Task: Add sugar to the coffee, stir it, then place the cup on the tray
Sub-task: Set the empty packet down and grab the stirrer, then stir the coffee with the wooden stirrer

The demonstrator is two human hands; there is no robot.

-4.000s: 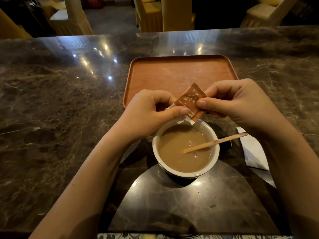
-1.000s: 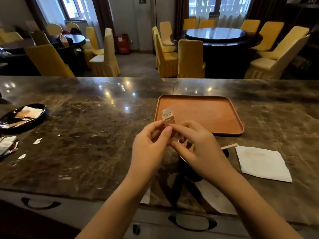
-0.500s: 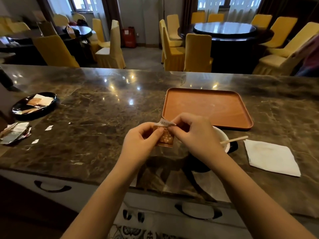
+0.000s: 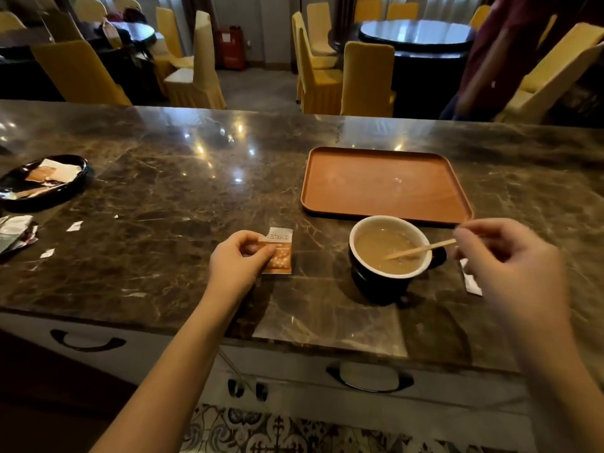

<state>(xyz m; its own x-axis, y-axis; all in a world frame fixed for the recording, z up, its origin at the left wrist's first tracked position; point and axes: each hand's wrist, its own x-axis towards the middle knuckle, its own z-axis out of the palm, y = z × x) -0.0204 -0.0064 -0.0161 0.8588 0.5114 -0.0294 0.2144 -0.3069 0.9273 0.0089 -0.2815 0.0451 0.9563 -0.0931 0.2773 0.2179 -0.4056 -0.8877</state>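
Polished brown marble counter point(image 4: 170, 197) runs across the view, glossy and veined. Far left of the cup point(image 4: 389, 256) sits a black dish point(image 4: 42, 181) of packets. Nearer, the left hand point(image 4: 238, 266) pinches a flat, crinkly sugar packet point(image 4: 277, 251) between thumb and fingers, low against the stone. The round, dark cup with its white lining stands just in front of the smooth orange tray point(image 4: 385, 184), full of milky coffee, so probably heavy and quick to slosh; the handle on its right looks the safest hold. The right hand point(image 4: 503, 256) appears to pinch the thin wooden stirrer point(image 4: 421, 249)
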